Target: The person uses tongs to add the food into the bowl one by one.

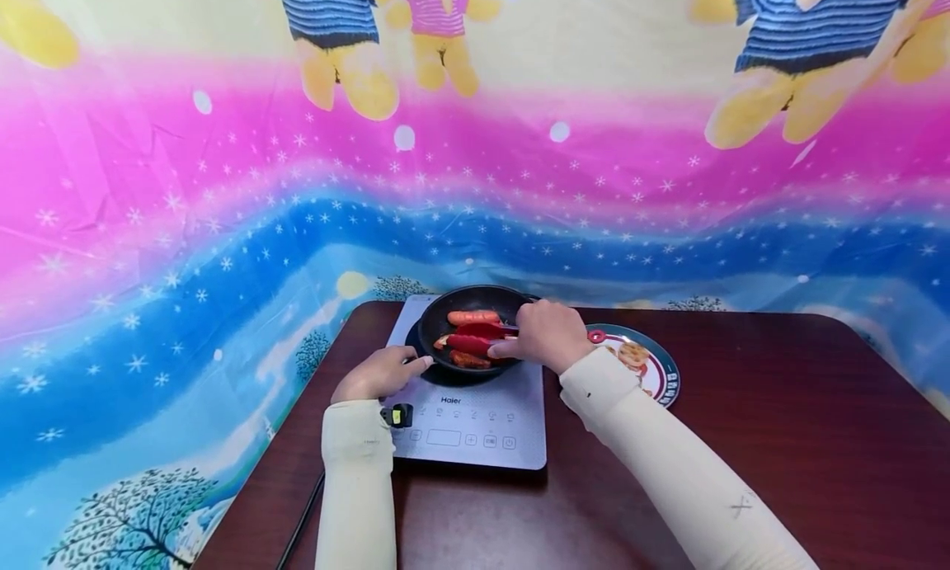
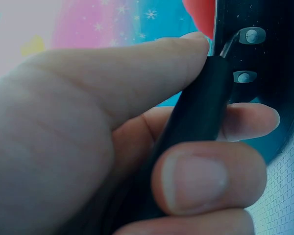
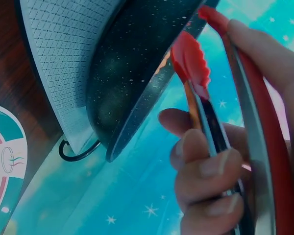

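My left hand (image 1: 378, 374) grips the black handle (image 2: 198, 105) of a dark frying pan (image 1: 434, 314), thumb lying along the top and fingers curled around it. Two rivets show where the handle joins the pan wall in the left wrist view. In my right hand (image 1: 549, 332) is a pair of red-tipped tongs (image 3: 192, 58), held between thumb and fingers. Its two arms stand apart in the right wrist view, heads at the pan's rim. Seen from the head, the tongs reach over the pan among browned sausages (image 1: 472, 317). Their tips partly cover the food.
Beneath the pan is a white induction cooker (image 1: 445, 463) with touch buttons, on a dark red-brown table (image 1: 779, 421). A plate (image 1: 671, 364) with food pieces lies to the right, partly behind my right arm. A black cable (image 1: 300, 520) runs down at left. A patterned cloth (image 1: 475, 157) hangs behind.
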`<act>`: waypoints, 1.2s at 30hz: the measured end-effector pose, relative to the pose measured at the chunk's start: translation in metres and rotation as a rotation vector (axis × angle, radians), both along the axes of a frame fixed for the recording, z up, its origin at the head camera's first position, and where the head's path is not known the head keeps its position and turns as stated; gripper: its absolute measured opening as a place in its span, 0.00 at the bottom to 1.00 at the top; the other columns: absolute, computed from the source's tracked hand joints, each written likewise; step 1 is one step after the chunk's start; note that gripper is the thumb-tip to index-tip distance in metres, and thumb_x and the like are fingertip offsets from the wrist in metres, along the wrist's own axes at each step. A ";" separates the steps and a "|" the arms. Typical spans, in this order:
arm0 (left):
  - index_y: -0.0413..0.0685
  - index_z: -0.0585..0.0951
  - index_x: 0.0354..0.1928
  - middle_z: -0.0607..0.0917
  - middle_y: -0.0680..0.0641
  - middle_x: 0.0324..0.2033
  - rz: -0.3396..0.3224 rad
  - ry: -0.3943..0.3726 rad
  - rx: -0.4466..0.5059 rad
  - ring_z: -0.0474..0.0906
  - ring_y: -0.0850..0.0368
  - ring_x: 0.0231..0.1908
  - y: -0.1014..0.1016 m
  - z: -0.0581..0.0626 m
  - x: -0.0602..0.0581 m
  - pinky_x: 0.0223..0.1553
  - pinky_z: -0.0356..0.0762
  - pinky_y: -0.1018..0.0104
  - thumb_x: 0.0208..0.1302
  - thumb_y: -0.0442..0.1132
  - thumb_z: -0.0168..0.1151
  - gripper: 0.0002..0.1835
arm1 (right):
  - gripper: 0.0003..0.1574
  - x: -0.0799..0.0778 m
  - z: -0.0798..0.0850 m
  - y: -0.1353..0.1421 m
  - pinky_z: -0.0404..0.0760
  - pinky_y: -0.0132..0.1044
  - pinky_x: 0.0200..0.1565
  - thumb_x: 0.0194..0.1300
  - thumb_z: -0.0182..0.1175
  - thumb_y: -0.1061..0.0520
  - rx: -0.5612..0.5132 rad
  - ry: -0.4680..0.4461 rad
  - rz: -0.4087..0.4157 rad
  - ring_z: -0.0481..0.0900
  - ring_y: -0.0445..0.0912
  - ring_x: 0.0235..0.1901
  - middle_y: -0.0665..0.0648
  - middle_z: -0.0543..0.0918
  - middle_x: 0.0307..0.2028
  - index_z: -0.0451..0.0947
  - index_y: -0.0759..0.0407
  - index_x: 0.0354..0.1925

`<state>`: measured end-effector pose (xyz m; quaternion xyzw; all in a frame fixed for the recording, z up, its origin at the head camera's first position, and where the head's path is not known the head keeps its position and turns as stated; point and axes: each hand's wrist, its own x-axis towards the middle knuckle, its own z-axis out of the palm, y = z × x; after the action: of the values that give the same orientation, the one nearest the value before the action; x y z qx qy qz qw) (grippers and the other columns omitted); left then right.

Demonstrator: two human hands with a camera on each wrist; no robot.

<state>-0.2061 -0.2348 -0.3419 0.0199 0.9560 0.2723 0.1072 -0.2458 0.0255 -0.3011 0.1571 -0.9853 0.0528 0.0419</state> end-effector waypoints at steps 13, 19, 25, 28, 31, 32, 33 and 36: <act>0.45 0.78 0.46 0.71 0.48 0.19 -0.015 -0.007 -0.009 0.67 0.56 0.18 0.002 0.002 -0.001 0.27 0.69 0.61 0.73 0.55 0.50 0.20 | 0.72 0.014 -0.008 0.060 0.75 0.41 0.28 0.34 0.62 0.14 -0.416 -0.272 -0.041 0.75 0.50 0.30 0.62 0.77 0.38 0.65 0.64 0.62; 0.45 0.78 0.45 0.70 0.49 0.18 -0.013 -0.020 -0.005 0.65 0.56 0.16 0.000 0.003 -0.001 0.26 0.69 0.61 0.73 0.55 0.49 0.20 | 0.62 0.031 -0.012 0.100 0.72 0.40 0.25 0.38 0.73 0.27 -0.513 -0.239 -0.006 0.71 0.49 0.24 0.60 0.73 0.31 0.60 0.63 0.57; 0.45 0.77 0.51 0.70 0.49 0.19 -0.035 -0.007 -0.013 0.65 0.56 0.17 -0.003 0.006 0.000 0.27 0.68 0.60 0.73 0.55 0.48 0.21 | 0.53 0.047 -0.016 0.146 0.74 0.42 0.29 0.46 0.75 0.37 -0.645 -0.120 0.036 0.72 0.49 0.27 0.59 0.74 0.31 0.58 0.58 0.58; 0.44 0.77 0.49 0.69 0.48 0.19 -0.031 -0.006 -0.022 0.65 0.56 0.18 -0.005 0.008 0.000 0.27 0.67 0.60 0.73 0.55 0.48 0.21 | 0.53 0.052 -0.017 0.164 0.74 0.42 0.30 0.47 0.73 0.34 -0.653 -0.066 0.055 0.73 0.50 0.30 0.58 0.76 0.34 0.59 0.52 0.62; 0.42 0.77 0.44 0.69 0.48 0.19 -0.041 -0.009 -0.018 0.64 0.55 0.19 -0.006 0.007 0.001 0.26 0.66 0.60 0.74 0.54 0.48 0.21 | 0.57 0.058 -0.019 0.180 0.75 0.41 0.29 0.47 0.71 0.31 -0.632 -0.057 0.029 0.73 0.50 0.30 0.57 0.76 0.34 0.58 0.46 0.68; 0.41 0.77 0.42 0.68 0.48 0.19 -0.040 -0.016 -0.007 0.64 0.55 0.18 -0.005 0.007 0.000 0.25 0.66 0.60 0.73 0.54 0.48 0.21 | 0.58 0.061 -0.020 0.186 0.75 0.41 0.28 0.47 0.71 0.31 -0.629 -0.069 0.013 0.73 0.50 0.30 0.58 0.75 0.34 0.57 0.45 0.69; 0.41 0.76 0.41 0.68 0.48 0.18 -0.042 -0.020 0.002 0.64 0.55 0.18 -0.005 0.006 0.000 0.24 0.66 0.60 0.73 0.54 0.48 0.21 | 0.59 0.063 -0.020 0.191 0.75 0.40 0.27 0.48 0.70 0.31 -0.619 -0.081 -0.004 0.73 0.50 0.30 0.58 0.75 0.33 0.56 0.46 0.70; 0.40 0.76 0.40 0.68 0.49 0.19 -0.047 -0.025 0.009 0.63 0.56 0.18 -0.002 0.004 -0.001 0.24 0.66 0.61 0.73 0.55 0.48 0.22 | 0.57 0.068 -0.022 0.207 0.74 0.39 0.24 0.50 0.69 0.31 -0.591 -0.132 -0.051 0.71 0.50 0.29 0.58 0.73 0.32 0.55 0.52 0.68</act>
<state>-0.2074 -0.2364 -0.3375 0.0392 0.9526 0.2742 0.1255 -0.1778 0.2328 -0.3230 0.1095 -0.9315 0.3461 0.0229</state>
